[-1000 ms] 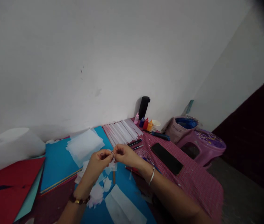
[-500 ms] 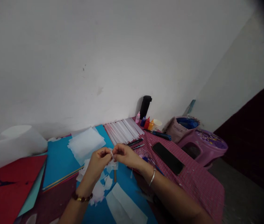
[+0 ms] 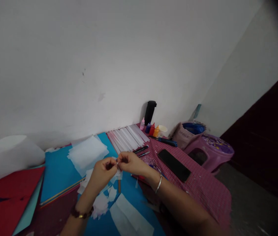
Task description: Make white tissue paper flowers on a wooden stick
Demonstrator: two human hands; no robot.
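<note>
My left hand (image 3: 103,172) and my right hand (image 3: 135,165) meet fingertip to fingertip above a blue sheet (image 3: 135,196). Both are closed in a pinch on a small piece of white paper (image 3: 117,160), mostly hidden by the fingers. Below the hands lie several cut white paper pieces (image 3: 100,204), some with a pinkish tint. A larger folded white paper (image 3: 130,216) rests nearer me. Beneath the fingers a thin brown stick (image 3: 119,186) shows in part. Behind my left hand is a stack of thin white sheets (image 3: 88,152).
Translucent glue sticks (image 3: 127,137), pens (image 3: 141,149), small paint bottles (image 3: 152,129), a black flask (image 3: 150,112), a blue cutter (image 3: 164,141) and a dark phone (image 3: 174,165) lie to the right. A pink stool (image 3: 207,154) stands past the table. Red card (image 3: 10,200) is at left.
The view has shifted slightly, so the table things sit a little further left. My fingertips have drawn closer together, covering more of the small paper piece.
</note>
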